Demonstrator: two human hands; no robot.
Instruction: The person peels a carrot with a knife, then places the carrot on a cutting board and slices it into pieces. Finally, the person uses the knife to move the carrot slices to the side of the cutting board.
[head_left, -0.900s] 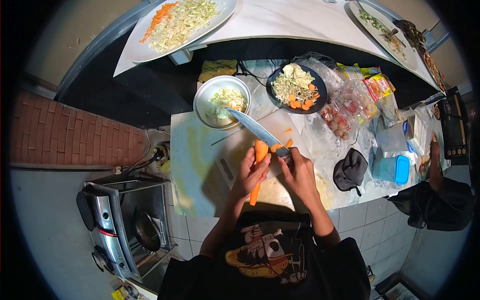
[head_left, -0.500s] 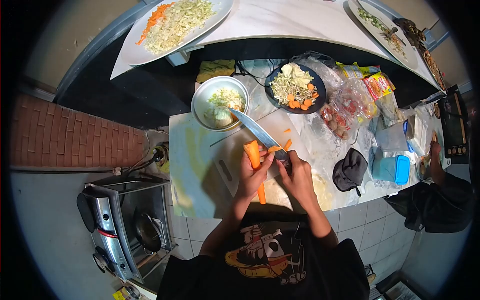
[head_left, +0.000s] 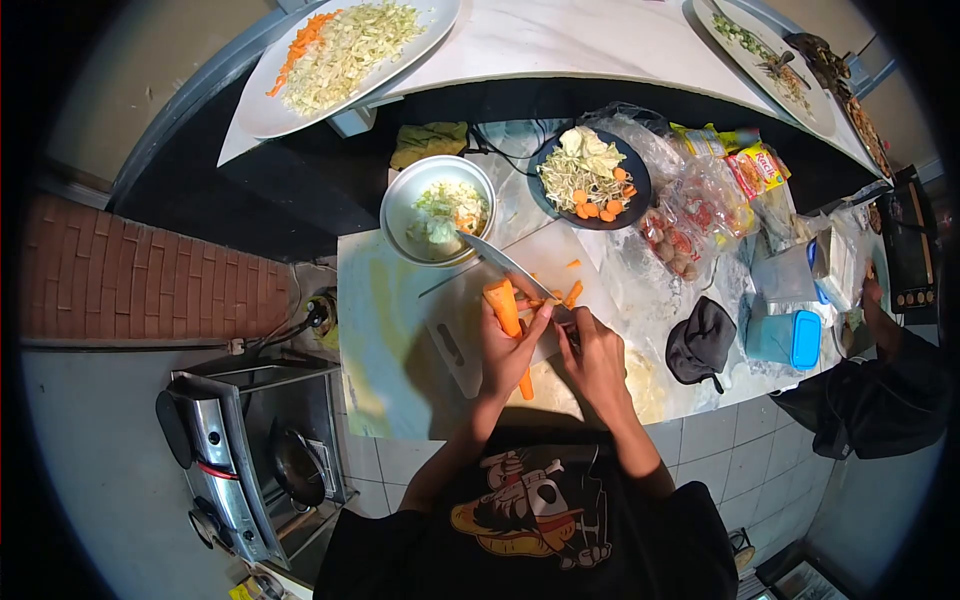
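Observation:
My left hand [head_left: 508, 352] is closed around a thick peeled carrot [head_left: 502, 305], whose cut end points toward the bowl and whose thin end sticks out below the palm. In my right hand [head_left: 598, 362] is the handle of a large kitchen knife [head_left: 503, 262]. The blade slants up and left over the white cutting board [head_left: 565, 243], its tip by the rim of a white bowl [head_left: 391, 222]. Chopped cabbage [head_left: 440, 205] with some orange bits lies in that bowl. Small carrot pieces [head_left: 573, 293] rest on the board beside the blade, near my fingers.
Behind the board stands a dark plate [head_left: 640, 178] of bean sprouts, carrot slices and cabbage. Plastic bags [head_left: 705, 205], a black cap [head_left: 700, 342] and a blue-lidded container [head_left: 804, 340] fill the right side. Another person's arm [head_left: 882, 325] reaches in there. A stove [head_left: 215, 470] stands left.
The knife's tip has dropped slightly from over the bowl toward its near rim. More orange shows in the bowl. Both hands keep their hold, with the carrot shifted slightly.

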